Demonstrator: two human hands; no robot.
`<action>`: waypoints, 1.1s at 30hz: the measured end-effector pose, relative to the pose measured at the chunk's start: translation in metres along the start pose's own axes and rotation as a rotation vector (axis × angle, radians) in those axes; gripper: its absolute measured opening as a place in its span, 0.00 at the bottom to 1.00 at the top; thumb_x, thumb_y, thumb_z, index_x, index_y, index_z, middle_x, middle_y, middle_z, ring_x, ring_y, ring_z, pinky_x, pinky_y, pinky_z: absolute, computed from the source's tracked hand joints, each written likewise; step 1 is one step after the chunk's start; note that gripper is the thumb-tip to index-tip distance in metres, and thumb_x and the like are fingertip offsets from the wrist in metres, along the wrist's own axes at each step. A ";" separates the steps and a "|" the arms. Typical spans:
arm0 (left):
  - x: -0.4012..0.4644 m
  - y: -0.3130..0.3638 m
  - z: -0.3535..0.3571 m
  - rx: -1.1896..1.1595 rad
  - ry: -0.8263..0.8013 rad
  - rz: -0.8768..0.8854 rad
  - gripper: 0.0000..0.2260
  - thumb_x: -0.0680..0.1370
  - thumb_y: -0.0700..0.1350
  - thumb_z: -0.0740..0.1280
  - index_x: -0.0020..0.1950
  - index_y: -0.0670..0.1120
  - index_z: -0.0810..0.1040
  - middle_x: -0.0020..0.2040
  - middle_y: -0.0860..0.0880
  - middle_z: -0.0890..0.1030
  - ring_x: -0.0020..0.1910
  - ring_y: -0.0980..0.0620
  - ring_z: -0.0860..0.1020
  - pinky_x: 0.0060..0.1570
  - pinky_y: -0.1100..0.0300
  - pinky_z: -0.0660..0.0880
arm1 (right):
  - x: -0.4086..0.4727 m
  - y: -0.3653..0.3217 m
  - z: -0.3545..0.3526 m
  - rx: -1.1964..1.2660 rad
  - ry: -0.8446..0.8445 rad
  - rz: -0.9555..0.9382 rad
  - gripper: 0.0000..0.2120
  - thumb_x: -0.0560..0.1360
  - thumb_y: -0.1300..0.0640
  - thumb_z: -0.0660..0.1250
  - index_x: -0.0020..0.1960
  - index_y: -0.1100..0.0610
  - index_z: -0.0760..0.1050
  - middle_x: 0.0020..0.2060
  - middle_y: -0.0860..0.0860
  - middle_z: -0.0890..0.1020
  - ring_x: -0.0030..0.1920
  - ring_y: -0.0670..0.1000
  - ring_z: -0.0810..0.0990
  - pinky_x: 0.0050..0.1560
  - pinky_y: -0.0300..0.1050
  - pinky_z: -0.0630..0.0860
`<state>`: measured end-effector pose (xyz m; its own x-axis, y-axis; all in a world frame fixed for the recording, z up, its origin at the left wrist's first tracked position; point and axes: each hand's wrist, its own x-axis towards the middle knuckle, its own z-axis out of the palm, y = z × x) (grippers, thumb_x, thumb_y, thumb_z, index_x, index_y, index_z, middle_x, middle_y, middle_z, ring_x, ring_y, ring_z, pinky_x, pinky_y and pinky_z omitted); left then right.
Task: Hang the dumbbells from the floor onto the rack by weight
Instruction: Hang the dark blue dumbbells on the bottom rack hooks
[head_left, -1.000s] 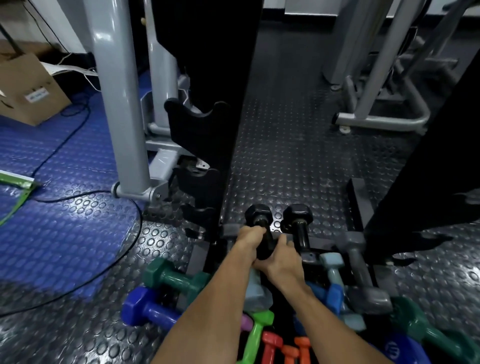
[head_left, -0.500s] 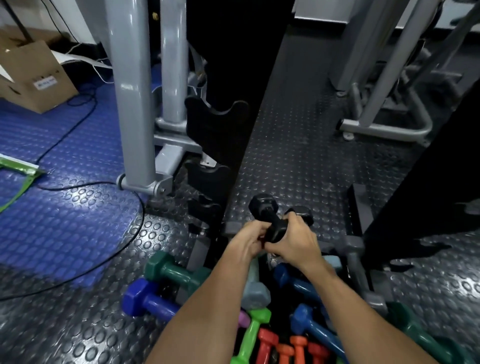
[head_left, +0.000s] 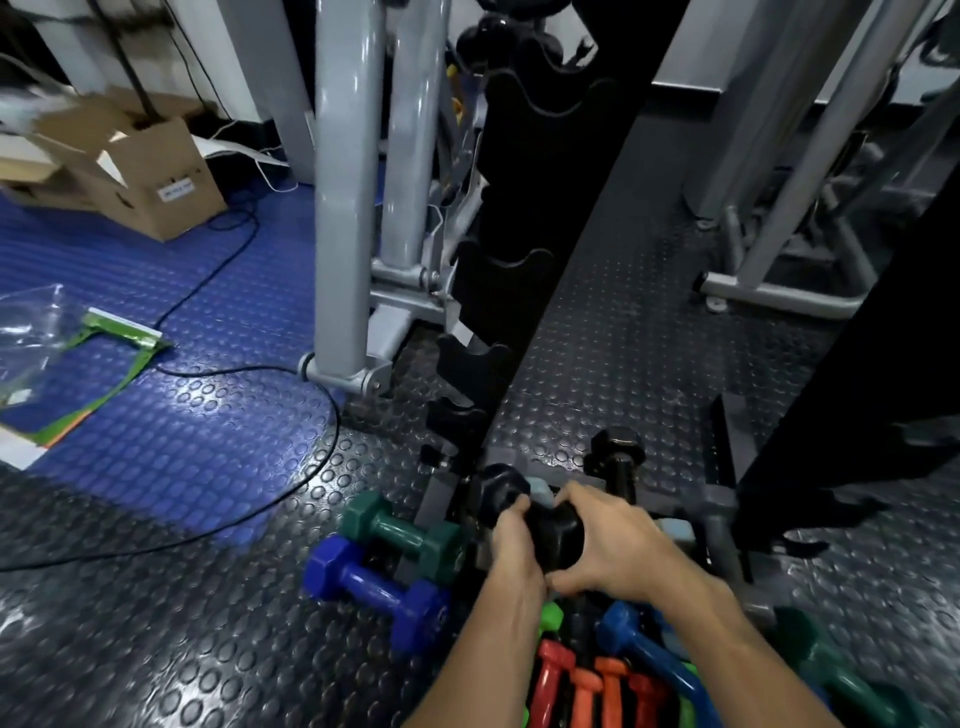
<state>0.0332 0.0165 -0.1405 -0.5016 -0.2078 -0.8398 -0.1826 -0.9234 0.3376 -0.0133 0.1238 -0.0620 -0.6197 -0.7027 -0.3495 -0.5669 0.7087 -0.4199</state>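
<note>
**Black dumbbell in both hands, not yet racked**

You had the black dumbbell (head_left: 540, 519) off the floor, both hands on it. Your left hand (head_left: 511, 545) curled its fingers (head_left: 511, 512) round the handle just behind the far head; your right hand (head_left: 608, 540) wrapped the near head from the side, thumb underneath. Grip looked firm, no gap showing.

The second black dumbbell (head_left: 618, 462) stood just beyond your right fingertips, untouched. Green dumbbell (head_left: 402, 530) and blue dumbbell (head_left: 374, 582) lay on the floor left of your left fingers; the orange ones (head_left: 592, 686) sat under your wrists.

Step in hand: the lift. The rack (head_left: 498, 291) rose ahead of your fingers, its cradles open on the left side. Black looked heaviest, so I'd judge a low cradle. Next move needed the handle turned level and square to the cradle before lowering.
</note>
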 end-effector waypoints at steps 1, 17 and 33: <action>0.003 -0.003 -0.008 -0.038 0.067 0.044 0.16 0.81 0.49 0.65 0.54 0.36 0.84 0.46 0.35 0.86 0.43 0.36 0.85 0.41 0.49 0.83 | -0.002 -0.002 0.005 0.016 -0.015 -0.030 0.34 0.56 0.37 0.75 0.59 0.42 0.68 0.52 0.40 0.77 0.51 0.45 0.78 0.51 0.43 0.75; -0.008 0.103 -0.059 -0.066 0.271 0.366 0.09 0.78 0.43 0.72 0.50 0.36 0.80 0.46 0.39 0.83 0.38 0.43 0.80 0.39 0.52 0.79 | 0.052 -0.057 0.059 0.435 0.132 -0.091 0.46 0.58 0.41 0.85 0.71 0.46 0.69 0.59 0.42 0.77 0.61 0.44 0.75 0.57 0.38 0.69; 0.077 0.200 -0.064 0.578 0.207 0.486 0.12 0.80 0.45 0.69 0.49 0.35 0.82 0.44 0.38 0.82 0.39 0.44 0.81 0.44 0.50 0.80 | 0.134 -0.095 0.142 0.653 0.516 0.171 0.26 0.64 0.44 0.83 0.55 0.55 0.77 0.51 0.49 0.81 0.51 0.49 0.79 0.51 0.48 0.77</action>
<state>0.0125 -0.2049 -0.1646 -0.4804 -0.6540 -0.5844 -0.4232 -0.4107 0.8076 0.0348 -0.0465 -0.1880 -0.9282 -0.3605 -0.0924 -0.1145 0.5129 -0.8508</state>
